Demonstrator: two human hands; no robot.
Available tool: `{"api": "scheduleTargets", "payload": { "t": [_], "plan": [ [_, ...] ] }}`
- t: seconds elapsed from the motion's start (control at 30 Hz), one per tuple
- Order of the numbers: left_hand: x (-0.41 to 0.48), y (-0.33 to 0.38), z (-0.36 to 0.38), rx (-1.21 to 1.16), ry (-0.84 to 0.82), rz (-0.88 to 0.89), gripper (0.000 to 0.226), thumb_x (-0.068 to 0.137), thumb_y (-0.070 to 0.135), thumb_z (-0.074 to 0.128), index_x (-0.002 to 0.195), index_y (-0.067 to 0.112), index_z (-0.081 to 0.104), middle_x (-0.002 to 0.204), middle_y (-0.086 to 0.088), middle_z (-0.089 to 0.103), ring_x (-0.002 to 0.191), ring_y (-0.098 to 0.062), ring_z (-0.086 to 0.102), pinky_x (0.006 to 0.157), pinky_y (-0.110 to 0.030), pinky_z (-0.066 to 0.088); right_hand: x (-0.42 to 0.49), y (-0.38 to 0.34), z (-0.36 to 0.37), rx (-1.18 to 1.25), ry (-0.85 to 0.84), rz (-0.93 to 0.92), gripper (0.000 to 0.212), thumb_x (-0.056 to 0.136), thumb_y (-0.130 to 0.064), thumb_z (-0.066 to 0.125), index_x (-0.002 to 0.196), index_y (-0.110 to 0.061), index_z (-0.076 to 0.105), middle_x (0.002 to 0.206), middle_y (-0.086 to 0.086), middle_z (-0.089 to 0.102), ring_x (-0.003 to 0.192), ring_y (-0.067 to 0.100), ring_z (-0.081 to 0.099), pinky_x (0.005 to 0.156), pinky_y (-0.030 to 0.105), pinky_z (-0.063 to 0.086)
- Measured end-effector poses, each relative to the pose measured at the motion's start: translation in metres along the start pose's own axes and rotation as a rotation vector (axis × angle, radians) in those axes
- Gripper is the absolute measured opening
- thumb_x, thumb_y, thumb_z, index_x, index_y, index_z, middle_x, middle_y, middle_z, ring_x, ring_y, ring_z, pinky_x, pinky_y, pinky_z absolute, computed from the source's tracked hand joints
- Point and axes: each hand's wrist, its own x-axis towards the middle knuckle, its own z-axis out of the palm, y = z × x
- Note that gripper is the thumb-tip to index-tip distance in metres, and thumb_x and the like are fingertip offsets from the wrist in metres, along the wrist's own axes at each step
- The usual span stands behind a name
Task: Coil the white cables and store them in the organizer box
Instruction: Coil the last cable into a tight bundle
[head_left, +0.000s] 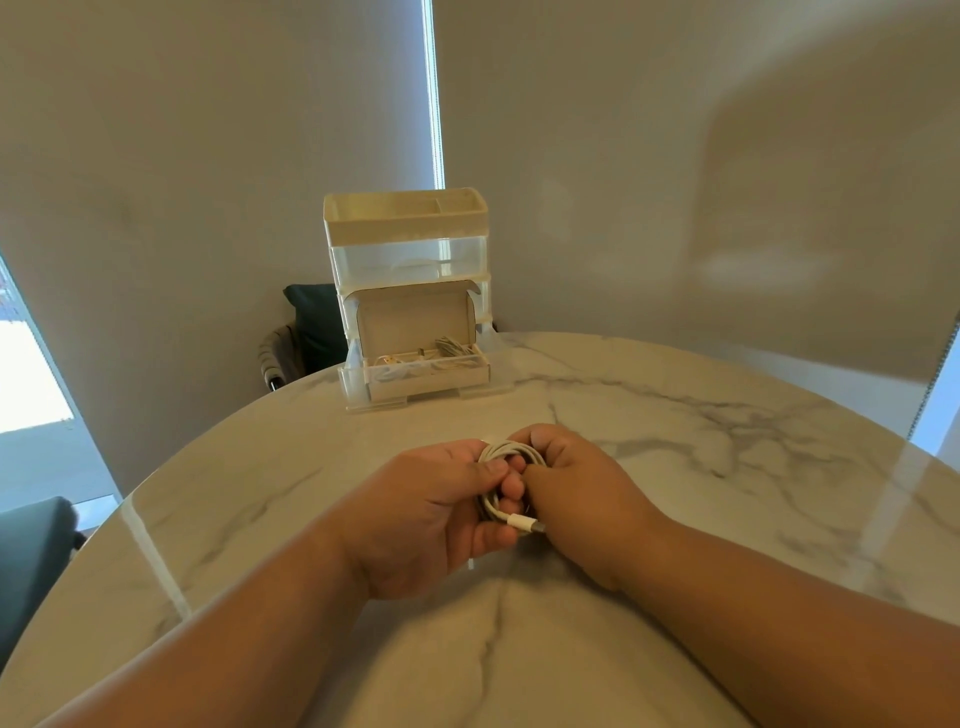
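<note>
Room: pale roller blinds fill the background, with a bright strip of daylight between them and more light at the left edge.
Surface: a round white marble table with grey veins, glossy enough to show streaks of light.
Cable: a white cable wound into a small, tight coil of several loops, held just above the table's middle between both hands.
Connector: a white plug with a metal tip sticks out at the coil's near side, pointing right.
Left hand: fingers curled round the coil's left side, thumb laid across the loops on top.
Right hand: fingers bent over the coil's right and far side, gripping it; the fingertips are hidden behind the loops.
Organizer: a cream and clear plastic drawer unit at the table's far edge, well apart from the hands, its lowest drawer pulled out.
Box: an open cardboard box sits in that drawer, lid up, with other pale cables lying inside.
Seating: a dark chair behind the table.
</note>
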Motion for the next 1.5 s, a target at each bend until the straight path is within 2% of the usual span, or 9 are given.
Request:
{"api": "scheduleTargets", "payload": {
  "t": [0.27, 0.47, 0.63, 0.8, 0.97, 1.1, 1.2, 1.3, 1.5],
  "plan": [
    [-0.002, 0.002, 0.001, 0.002, -0.001, -0.023, 0.016, 0.099, 0.007, 0.042, 0.098, 0.002, 0.057, 0.072, -0.007, 0.058, 0.061, -0.013, 0.055, 0.051, -0.024, 0.056, -0.001, -0.002, -0.001, 0.122, -0.115, 0.045, 0.029, 0.088, 0.012, 0.045, 0.089, -0.009, 0.065, 0.062, 0.000, 0.061, 0.053, 0.008, 0.053, 0.053, 0.022, 0.045],
    [-0.002, 0.000, 0.002, 0.024, 0.029, -0.032, 0.015, 0.102, 0.006, 0.041, 0.099, 0.003, 0.055, 0.072, -0.007, 0.058, 0.064, -0.013, 0.054, 0.052, -0.024, 0.056, -0.001, -0.006, -0.006, -0.243, -0.036, -0.037, 0.015, 0.084, -0.002, 0.056, 0.081, -0.011, 0.068, 0.063, -0.002, 0.063, 0.054, 0.008, 0.053, 0.052, 0.022, 0.045],
    [-0.001, -0.003, 0.006, 0.073, 0.036, -0.003, 0.016, 0.102, 0.005, 0.039, 0.105, 0.001, 0.054, 0.071, -0.006, 0.060, 0.063, -0.015, 0.054, 0.053, -0.024, 0.055, -0.005, -0.004, 0.004, 0.079, 0.039, 0.019, 0.035, 0.082, 0.016, 0.044, 0.096, -0.004, 0.069, 0.065, 0.008, 0.062, 0.047, 0.010, 0.055, 0.046, 0.022, 0.047],
    [0.002, -0.002, 0.007, 0.116, 0.050, 0.041, 0.016, 0.102, 0.005, 0.039, 0.101, 0.001, 0.055, 0.070, -0.006, 0.061, 0.061, -0.014, 0.056, 0.053, -0.025, 0.054, -0.002, -0.002, 0.003, 0.000, 0.119, -0.056, 0.034, 0.085, 0.012, 0.046, 0.094, -0.011, 0.069, 0.068, 0.007, 0.065, 0.053, 0.011, 0.057, 0.048, 0.026, 0.049],
    [0.001, 0.001, -0.001, 0.069, 0.051, 0.040, 0.017, 0.100, 0.005, 0.041, 0.099, 0.001, 0.057, 0.072, -0.007, 0.060, 0.059, -0.013, 0.056, 0.050, -0.023, 0.054, 0.002, -0.001, 0.005, 0.426, -0.102, 0.094, 0.032, 0.089, 0.015, 0.042, 0.098, 0.000, 0.068, 0.065, 0.009, 0.061, 0.051, 0.013, 0.055, 0.054, 0.028, 0.049],
    [0.001, 0.002, -0.003, 0.057, 0.028, 0.058, 0.013, 0.091, 0.011, 0.049, 0.093, 0.001, 0.056, 0.072, -0.007, 0.059, 0.059, -0.012, 0.056, 0.049, -0.023, 0.054, 0.000, -0.005, -0.001, 0.570, -0.259, 0.165, 0.027, 0.090, 0.008, 0.047, 0.075, -0.007, 0.065, 0.067, 0.008, 0.058, 0.061, 0.015, 0.056, 0.062, 0.030, 0.051],
    [0.000, 0.004, -0.004, 0.058, 0.024, 0.056, 0.014, 0.093, 0.013, 0.049, 0.092, 0.001, 0.055, 0.071, -0.007, 0.057, 0.059, -0.012, 0.054, 0.048, -0.022, 0.053, 0.001, -0.003, -0.011, 0.110, -0.160, 0.002, 0.017, 0.080, -0.024, 0.064, 0.073, -0.009, 0.068, 0.072, 0.017, 0.066, 0.067, 0.018, 0.057, 0.068, 0.044, 0.050],
    [-0.001, 0.005, -0.003, 0.072, 0.022, 0.060, 0.016, 0.096, 0.012, 0.046, 0.091, 0.002, 0.057, 0.072, -0.007, 0.055, 0.061, -0.013, 0.053, 0.049, -0.022, 0.052, 0.004, -0.007, -0.019, -0.408, -0.069, -0.240, 0.045, 0.072, -0.044, 0.056, 0.073, 0.000, 0.064, 0.071, 0.026, 0.059, 0.060, 0.026, 0.047, 0.065, 0.053, 0.047],
    [-0.002, 0.008, -0.005, 0.062, 0.009, 0.044, 0.017, 0.095, 0.011, 0.047, 0.092, 0.001, 0.061, 0.073, -0.008, 0.057, 0.062, -0.014, 0.055, 0.049, -0.024, 0.053, 0.003, -0.002, -0.022, -0.188, -0.212, -0.182, 0.013, 0.095, -0.014, 0.058, 0.085, -0.018, 0.064, 0.066, -0.006, 0.057, 0.058, 0.005, 0.046, 0.059, 0.026, 0.040]
  ]
}}
